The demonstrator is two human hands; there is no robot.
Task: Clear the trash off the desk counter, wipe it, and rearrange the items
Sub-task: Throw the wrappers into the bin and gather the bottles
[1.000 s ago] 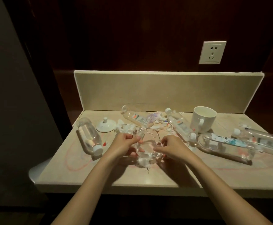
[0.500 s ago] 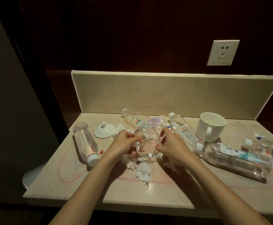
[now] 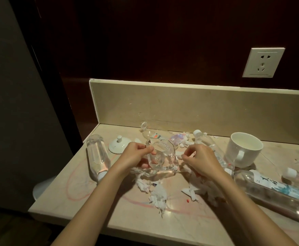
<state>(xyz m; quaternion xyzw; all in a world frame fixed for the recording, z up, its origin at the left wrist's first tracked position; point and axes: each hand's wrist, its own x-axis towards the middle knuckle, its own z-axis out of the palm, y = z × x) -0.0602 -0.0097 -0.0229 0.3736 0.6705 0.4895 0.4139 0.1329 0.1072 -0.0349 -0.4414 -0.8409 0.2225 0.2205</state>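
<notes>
Beige marble counter [image 3: 84,197], pink-scribbled, littered with torn white paper scraps [image 3: 158,194]. Faceted clear glass ashtray [image 3: 163,159] gripped by left hand [image 3: 133,158]; right hand [image 3: 201,159] pinched, contents indiscernible. Large clear plastic bottle [image 3: 276,194] cut off.

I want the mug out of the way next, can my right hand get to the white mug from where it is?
Probably yes. The right hand sits just left of the white mug, handle facing it. Only a lying plastic bottle is between them, low enough to reach over.

Only illegible dark brush-style characters on the white label of the large bottle [image 3: 273,190].
</notes>
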